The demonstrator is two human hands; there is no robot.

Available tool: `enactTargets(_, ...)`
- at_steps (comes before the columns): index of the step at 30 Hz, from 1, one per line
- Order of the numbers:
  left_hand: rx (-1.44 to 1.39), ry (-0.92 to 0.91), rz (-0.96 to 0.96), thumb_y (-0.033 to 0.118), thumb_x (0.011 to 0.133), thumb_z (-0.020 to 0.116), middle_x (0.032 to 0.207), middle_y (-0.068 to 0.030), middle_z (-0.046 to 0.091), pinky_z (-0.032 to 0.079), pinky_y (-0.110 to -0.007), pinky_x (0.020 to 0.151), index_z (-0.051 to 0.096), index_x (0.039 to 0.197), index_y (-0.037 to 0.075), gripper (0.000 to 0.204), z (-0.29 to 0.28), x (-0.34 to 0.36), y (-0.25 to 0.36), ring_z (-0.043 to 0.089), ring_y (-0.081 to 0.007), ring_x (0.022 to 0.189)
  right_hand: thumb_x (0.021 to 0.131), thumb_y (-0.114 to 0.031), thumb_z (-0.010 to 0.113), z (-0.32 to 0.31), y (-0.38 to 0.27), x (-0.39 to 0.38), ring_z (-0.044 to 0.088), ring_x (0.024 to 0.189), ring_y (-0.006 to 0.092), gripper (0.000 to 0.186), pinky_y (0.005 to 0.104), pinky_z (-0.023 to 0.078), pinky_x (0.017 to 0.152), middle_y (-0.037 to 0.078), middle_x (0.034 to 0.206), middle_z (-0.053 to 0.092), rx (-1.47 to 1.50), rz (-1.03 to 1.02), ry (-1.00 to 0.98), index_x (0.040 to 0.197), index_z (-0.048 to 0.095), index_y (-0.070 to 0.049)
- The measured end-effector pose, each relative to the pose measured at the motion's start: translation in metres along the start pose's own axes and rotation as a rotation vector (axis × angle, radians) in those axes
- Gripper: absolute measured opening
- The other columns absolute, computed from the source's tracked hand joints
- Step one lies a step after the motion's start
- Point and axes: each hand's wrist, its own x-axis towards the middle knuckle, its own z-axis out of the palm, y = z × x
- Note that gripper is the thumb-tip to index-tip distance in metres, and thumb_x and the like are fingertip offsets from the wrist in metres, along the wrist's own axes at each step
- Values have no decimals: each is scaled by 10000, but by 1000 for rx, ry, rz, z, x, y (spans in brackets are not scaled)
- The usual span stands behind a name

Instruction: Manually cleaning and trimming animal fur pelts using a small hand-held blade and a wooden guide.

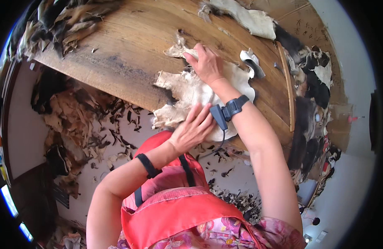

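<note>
A pale animal hide, skin side up with ragged edges, lies spread on the wooden table. Dark fur shows at its left edge. My left hand rests on the hide's near edge, fingers stretched out flat. Farther up, my right hand presses on its far part, thumb apart from slightly bent fingers; some fingertips are hard to see. Just to the right of the hide sits a small curled strip of hide, white and dark.
Fur scraps are heaped at the table's far left. Another hide lies at the far edge. A wooden strip runs along the right side, with black and white pelts beyond. Scraps litter the floor. A cable hangs from my right wrist's device.
</note>
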Motion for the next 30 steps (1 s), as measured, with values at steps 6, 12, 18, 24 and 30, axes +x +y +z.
enactTargets(6,174,428,65,207,935,465,1393,-64,583,299,-407,1131,616,1294,112,401,46,-9,-4,578,-178,1256,982,-443,564,7,17,38,667,569,263,348,391,503,474,75,617,647,-33,-123,53,802,559,-144)
enactTargets(12,126,274,37,218,915,479,1459,-84,521,313,-385,1121,510,1400,70,509,28,-13,0,499,-211,1339,1000,-442,543,6,34,77,618,554,268,369,420,490,556,79,591,606,-68,246,-182,791,551,-138)
enactTargets(18,-238,81,-23,214,873,583,1359,-147,561,372,-440,1090,562,1299,7,474,-13,-13,-8,521,-273,1280,1005,-462,511,-28,53,43,613,1047,304,380,435,488,877,127,1143,634,182,43,-129,1119,647,-126)
enactTargets(24,-147,107,-30,228,786,626,1195,-195,572,421,-406,1010,596,1172,-40,470,-20,41,-1,545,-309,1144,973,-582,472,-51,35,-39,193,1508,305,618,547,101,1224,84,1600,308,-11,-201,-359,1515,380,-298)
enactTargets(30,-83,100,-309,129,768,587,834,-76,512,424,-385,740,541,863,64,124,4,62,16,539,-238,833,929,-740,380,-36,33,-42,154,1518,320,732,568,68,1218,95,1623,259,-163,-87,-349,1540,315,-341)
